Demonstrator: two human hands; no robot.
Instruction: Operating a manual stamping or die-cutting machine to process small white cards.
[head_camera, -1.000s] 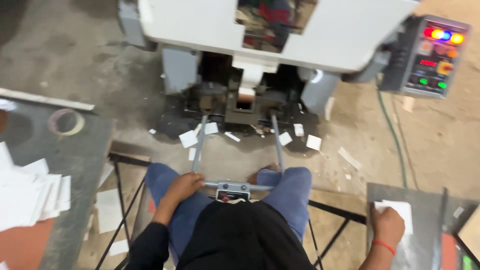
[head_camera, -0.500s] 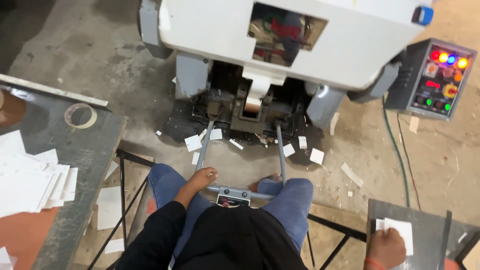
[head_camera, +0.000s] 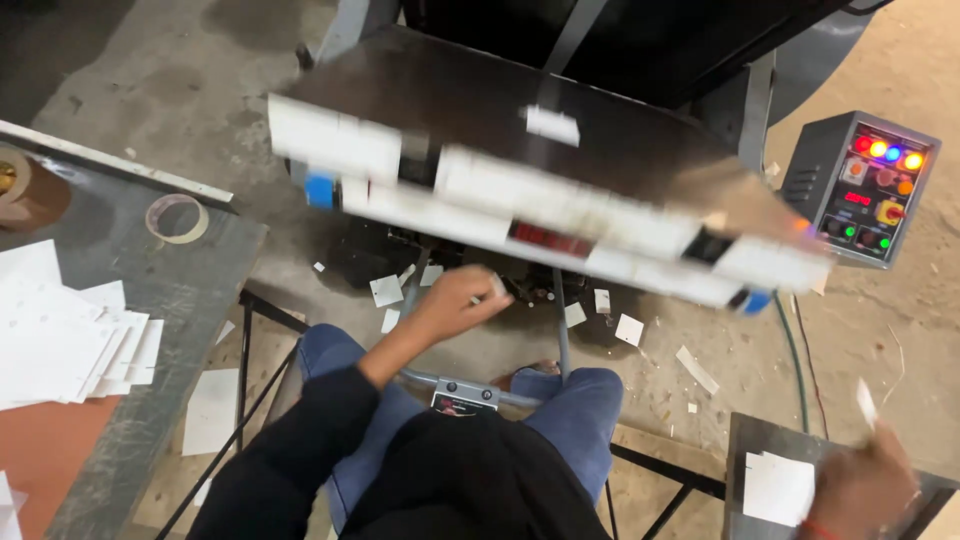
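Motion blur smears the machine's metal plate (head_camera: 560, 150) across the far middle. The left hand (head_camera: 455, 300) reaches under its near edge, fingers curled around a small white card (head_camera: 497, 287). At the near right, the right hand (head_camera: 860, 485) pinches another white card (head_camera: 866, 402) above a card stack (head_camera: 775, 487) on the small desk (head_camera: 745, 435).

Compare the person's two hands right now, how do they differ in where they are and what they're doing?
The left hand is raised in front of the knees, under the machine's front edge; the right hand is low at the frame's corner, over the small grey stand. The left hand looks loosely curled with nothing clearly in it; the right hand pinches a small white card above a white card stack. Both are motion-blurred.
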